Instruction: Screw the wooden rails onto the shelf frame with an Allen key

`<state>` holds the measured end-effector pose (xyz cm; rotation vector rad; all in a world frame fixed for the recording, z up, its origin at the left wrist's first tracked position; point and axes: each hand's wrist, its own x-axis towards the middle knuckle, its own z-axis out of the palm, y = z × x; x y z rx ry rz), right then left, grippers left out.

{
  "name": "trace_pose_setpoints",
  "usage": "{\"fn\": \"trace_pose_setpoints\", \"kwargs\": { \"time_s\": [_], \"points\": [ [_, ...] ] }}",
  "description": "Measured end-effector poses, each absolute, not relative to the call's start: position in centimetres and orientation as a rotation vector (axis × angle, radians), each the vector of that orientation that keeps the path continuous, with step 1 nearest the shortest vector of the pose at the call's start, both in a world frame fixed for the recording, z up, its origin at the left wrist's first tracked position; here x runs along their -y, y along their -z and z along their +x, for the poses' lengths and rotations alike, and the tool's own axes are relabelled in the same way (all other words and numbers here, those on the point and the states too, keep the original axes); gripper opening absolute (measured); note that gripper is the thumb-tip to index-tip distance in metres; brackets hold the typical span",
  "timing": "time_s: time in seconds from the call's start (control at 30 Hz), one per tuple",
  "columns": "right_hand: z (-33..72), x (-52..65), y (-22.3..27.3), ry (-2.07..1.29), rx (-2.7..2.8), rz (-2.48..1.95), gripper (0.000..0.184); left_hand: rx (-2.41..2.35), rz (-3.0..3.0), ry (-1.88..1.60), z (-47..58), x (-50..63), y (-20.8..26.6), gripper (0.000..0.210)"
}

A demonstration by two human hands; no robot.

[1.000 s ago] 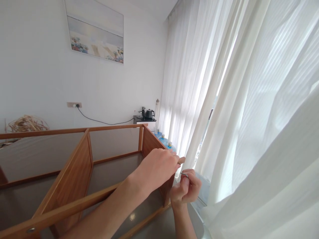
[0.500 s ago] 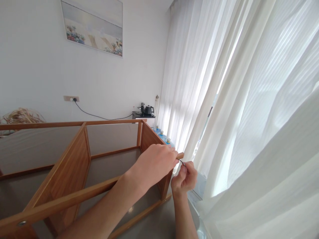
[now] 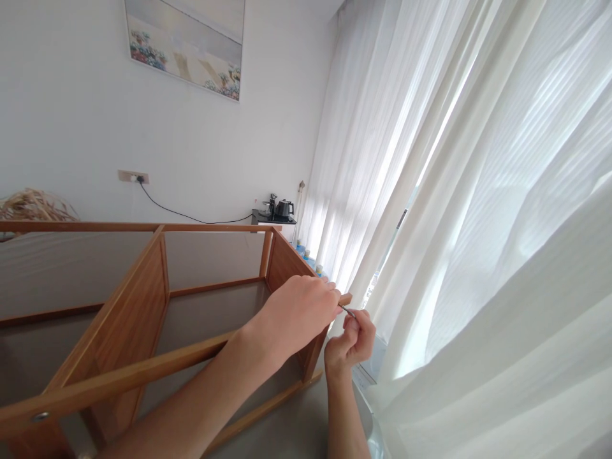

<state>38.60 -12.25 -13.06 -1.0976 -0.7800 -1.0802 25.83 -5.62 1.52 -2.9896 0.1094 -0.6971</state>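
A brown wooden shelf frame [image 3: 115,381] lies on its side before me, with panels set between its rails. My left hand [image 3: 301,312] is wrapped over the rail near its right end, where a short wooden tip [image 3: 345,299] sticks out past the fingers. Just beyond, my right hand [image 3: 352,341] is closed, pinching a thin metal hex key [image 3: 348,311]. The key's far end meets the rail end beside my left fingertips; the exact contact is hidden. A metal bolt head [image 3: 40,416] shows in the rail at lower left.
Long white curtains [image 3: 459,255] hang close on the right. Behind the frame, large bottles [image 3: 306,256] line the curtain, and a black kettle [image 3: 285,208] stands on a small cabinet. A cord [image 3: 182,213] runs to the wall socket [image 3: 133,176].
The view has shifted slightly. My right hand has moved a little down and left, still pinching the hex key. My left hand keeps its hold on the rail.
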Motion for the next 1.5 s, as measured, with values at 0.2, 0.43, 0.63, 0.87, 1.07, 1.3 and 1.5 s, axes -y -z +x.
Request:
{"fn": "trace_pose_setpoints", "kwargs": {
  "time_s": [0.2, 0.43, 0.63, 0.87, 1.07, 1.3, 1.5],
  "points": [
    [38.6, 12.3, 12.7, 1.084, 0.811, -1.090, 0.019, -0.082, -2.977, 0.666, 25.8, 5.7, -1.6, 0.022],
    [38.4, 12.6, 12.1, 1.181, 0.817, -1.092, 0.017, -0.052, -2.943, 0.614, 25.7, 5.7, -1.7, 0.025],
    [38.5, 12.7, 12.2, 1.200, 0.803, -1.082, 0.012, -0.046, -2.949, 0.615, 25.6, 5.7, -1.8, 0.027],
    [38.4, 12.3, 12.1, 1.204, 0.811, -1.062, 0.013, -0.050, -2.952, 0.577, 25.6, 5.7, -1.8, 0.030],
    [38.3, 12.2, 12.0, 1.179, 0.818, -1.075, 0.014, -0.038, -2.973, 0.597, 25.6, 5.8, -1.9, 0.027],
    [38.6, 12.3, 12.3, 1.126, 0.796, -1.083, 0.014, 0.016, -2.977, 0.585, 25.4, 5.9, -2.2, 0.027],
    [38.6, 12.3, 12.2, 1.176, 0.791, -1.081, 0.014, 0.007, -2.969, 0.593, 25.5, 5.9, -2.1, 0.029]
  ]
}}
